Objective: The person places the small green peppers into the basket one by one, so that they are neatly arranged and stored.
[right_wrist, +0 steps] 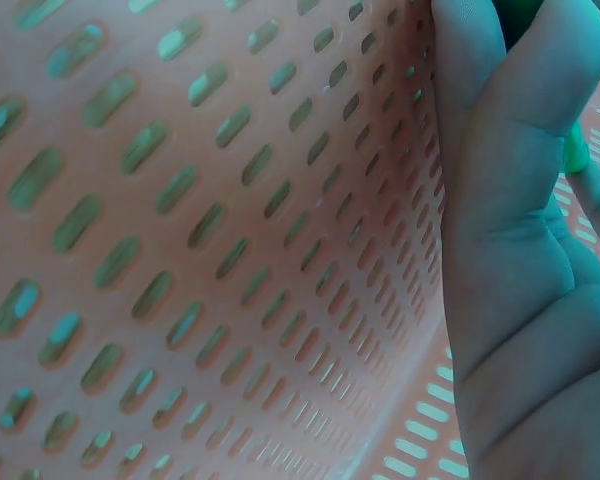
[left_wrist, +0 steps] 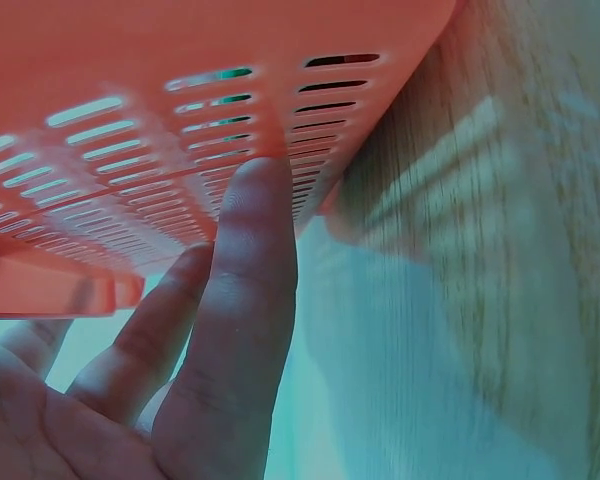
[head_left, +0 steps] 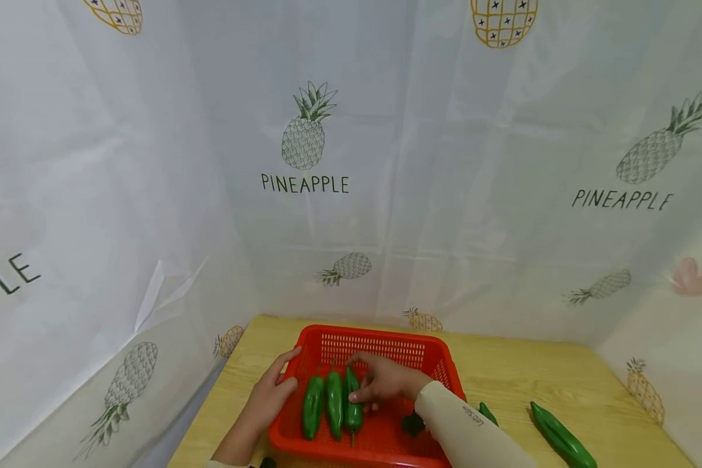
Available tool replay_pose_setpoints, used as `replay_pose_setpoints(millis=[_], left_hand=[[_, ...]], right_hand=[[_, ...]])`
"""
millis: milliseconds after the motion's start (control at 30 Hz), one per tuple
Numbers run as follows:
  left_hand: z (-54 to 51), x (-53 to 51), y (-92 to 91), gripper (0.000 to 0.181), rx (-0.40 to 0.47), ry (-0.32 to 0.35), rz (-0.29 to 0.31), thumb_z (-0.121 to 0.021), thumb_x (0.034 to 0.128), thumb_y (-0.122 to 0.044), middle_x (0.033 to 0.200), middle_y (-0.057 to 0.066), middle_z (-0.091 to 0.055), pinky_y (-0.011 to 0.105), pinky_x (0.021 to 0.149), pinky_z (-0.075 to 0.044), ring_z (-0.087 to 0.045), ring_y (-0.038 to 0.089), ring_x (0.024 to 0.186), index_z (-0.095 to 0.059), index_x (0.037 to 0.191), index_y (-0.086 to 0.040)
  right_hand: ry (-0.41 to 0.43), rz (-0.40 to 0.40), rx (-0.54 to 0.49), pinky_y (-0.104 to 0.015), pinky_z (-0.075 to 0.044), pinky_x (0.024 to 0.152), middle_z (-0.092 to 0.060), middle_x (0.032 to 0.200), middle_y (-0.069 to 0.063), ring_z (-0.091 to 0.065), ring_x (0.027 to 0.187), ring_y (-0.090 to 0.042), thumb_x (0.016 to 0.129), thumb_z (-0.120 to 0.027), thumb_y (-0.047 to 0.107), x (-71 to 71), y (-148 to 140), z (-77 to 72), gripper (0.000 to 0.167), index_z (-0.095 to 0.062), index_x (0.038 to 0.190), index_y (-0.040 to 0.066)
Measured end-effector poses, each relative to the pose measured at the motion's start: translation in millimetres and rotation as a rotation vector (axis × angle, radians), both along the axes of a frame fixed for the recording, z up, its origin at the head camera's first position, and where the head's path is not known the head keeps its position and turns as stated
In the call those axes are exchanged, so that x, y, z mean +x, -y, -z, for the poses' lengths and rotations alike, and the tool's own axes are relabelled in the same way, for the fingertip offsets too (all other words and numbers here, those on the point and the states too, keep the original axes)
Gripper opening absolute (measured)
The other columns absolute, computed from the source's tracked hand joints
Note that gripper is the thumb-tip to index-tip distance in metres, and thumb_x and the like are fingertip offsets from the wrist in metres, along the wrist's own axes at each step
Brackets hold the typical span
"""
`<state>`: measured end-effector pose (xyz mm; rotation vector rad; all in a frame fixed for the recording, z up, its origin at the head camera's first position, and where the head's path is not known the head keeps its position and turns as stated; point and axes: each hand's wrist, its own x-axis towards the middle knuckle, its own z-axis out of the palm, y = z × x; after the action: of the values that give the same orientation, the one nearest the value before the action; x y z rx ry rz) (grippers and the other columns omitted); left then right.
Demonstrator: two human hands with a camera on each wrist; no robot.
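Three long green chili peppers lie side by side in a red plastic basket: a left one, a middle one and a right one. My right hand reaches over the basket and holds the right pepper between thumb and fingers. A bit of green shows past that hand in the right wrist view. At the basket's left side is my left hand. Its fairly straight fingers rest against the slotted outer wall.
Further right on the wooden table lies another green pepper. The tip of one more pepper shows beside the right sleeve. A dark green piece sits in the basket. A pineapple-print curtain hangs behind.
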<state>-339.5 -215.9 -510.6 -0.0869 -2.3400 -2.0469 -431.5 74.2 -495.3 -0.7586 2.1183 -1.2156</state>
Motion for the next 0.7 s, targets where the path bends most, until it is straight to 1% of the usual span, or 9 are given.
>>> replay_pose_setpoints(millis=[133, 333, 500, 700], left_hand=[[1.0, -1.0, 0.6, 0.067, 0.010, 0.003, -0.008, -0.057, 0.0971, -0.011, 0.126, 0.024, -0.069, 0.048, 0.067, -0.064, -0.073, 0.035, 0.094, -0.044, 0.161, -0.023], [4.2, -2.6, 1.4, 0.065, 0.009, 0.007, -0.020, -0.056, 0.0982, -0.011, 0.128, 0.024, -0.069, 0.048, 0.067, -0.064, -0.073, 0.036, 0.096, -0.044, 0.162, -0.022], [2.8, -4.7, 1.6, 0.065, 0.011, -0.010, -0.011, -0.055, 0.0991, -0.011, 0.128, 0.025, -0.068, 0.049, 0.066, -0.064, -0.073, 0.036, 0.094, -0.044, 0.161, -0.023], [2.5, -4.6, 2.2, 0.066, 0.011, -0.001, -0.004, -0.055, 0.0984, -0.009, 0.125, 0.025, -0.069, 0.050, 0.067, -0.064, -0.073, 0.037, 0.092, -0.043, 0.162, -0.021]], right_hand=[[0.009, 0.001, -0.006, -0.038, -0.060, 0.058, -0.073, 0.083, -0.019, -0.069, 0.062, -0.026, 0.092, -0.083, 0.017, -0.3, 1.1, -0.2, 0.067, -0.048, 0.149, 0.013], [0.003, -0.002, 0.010, -0.040, -0.062, 0.060, -0.074, 0.086, -0.017, -0.070, 0.064, -0.026, 0.092, -0.083, 0.019, 1.3, 1.1, -0.5, 0.066, -0.048, 0.148, 0.012], [-0.013, 0.009, 0.018, -0.040, -0.061, 0.060, -0.074, 0.088, -0.015, -0.070, 0.066, -0.027, 0.092, -0.084, 0.020, 1.2, 1.1, -3.4, 0.068, -0.049, 0.149, 0.012], [-0.038, 0.016, 0.054, -0.042, -0.062, 0.060, -0.074, 0.085, -0.013, -0.071, 0.069, -0.030, 0.092, -0.084, 0.025, 2.2, 1.7, -4.9, 0.069, -0.049, 0.150, 0.012]])
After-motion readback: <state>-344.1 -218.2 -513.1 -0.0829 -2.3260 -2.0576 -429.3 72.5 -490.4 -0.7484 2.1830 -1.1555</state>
